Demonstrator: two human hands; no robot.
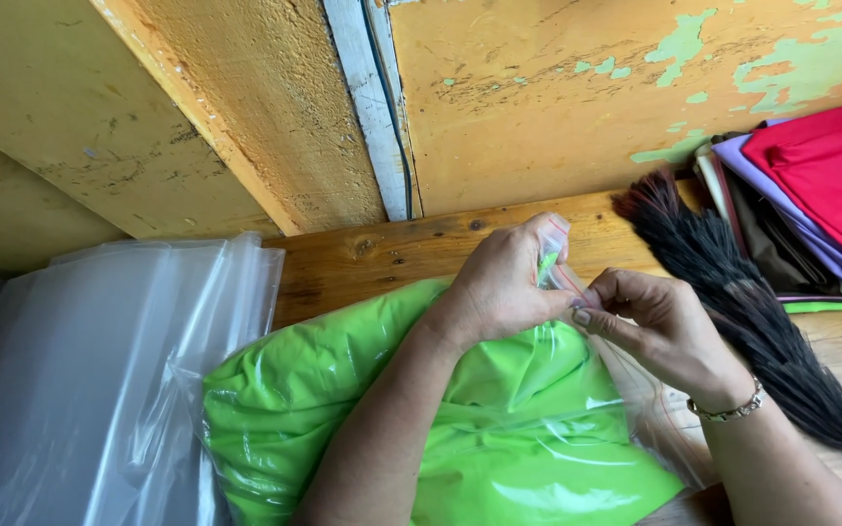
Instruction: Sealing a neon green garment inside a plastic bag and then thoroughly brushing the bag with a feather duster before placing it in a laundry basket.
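A clear plastic zip bag (635,409) with folded bright green cloth (499,429) inside lies on the wooden table (382,258). My left hand (504,282) pinches the bag's top seal strip near its far corner. My right hand (655,317), with a bracelet at the wrist, pinches the same strip just beside it, fingertips almost touching the left hand's.
A stack of empty clear plastic bags (99,380) lies at the left. A dark bristle broom head (743,312) rests to the right of my hands. Folded red, purple and brown cloths (821,185) are piled at the far right against the peeling yellow wall (557,97).
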